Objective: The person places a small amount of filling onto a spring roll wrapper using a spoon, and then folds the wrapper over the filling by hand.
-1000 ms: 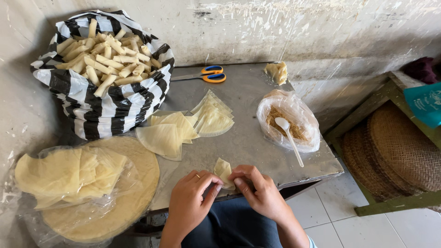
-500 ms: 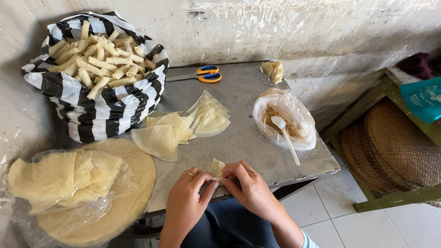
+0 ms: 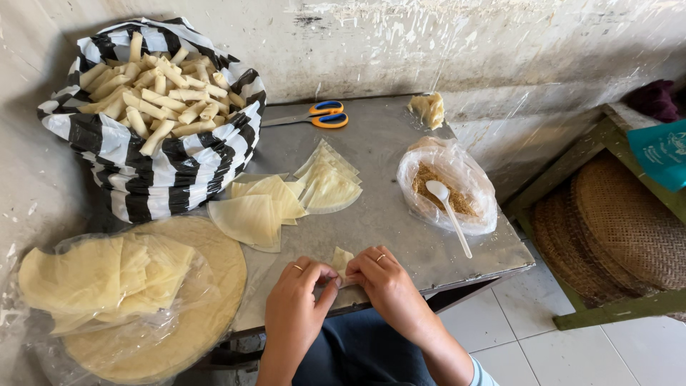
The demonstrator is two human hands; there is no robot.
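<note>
At the lower middle of the frame, your left hand (image 3: 296, 304) and right hand (image 3: 386, 282) each pinch the small wrapper piece (image 3: 341, 259) on the tabletop (image 3: 386, 154). It looks thin, limp and tearable, so take it by its edges.

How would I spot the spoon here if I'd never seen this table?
Start at the grey metal table and go to its right side, where a clear plastic bag holds brown filling. The white plastic spoon rests in it, handle pointing toward the table's near edge; nothing else there is white.
</note>
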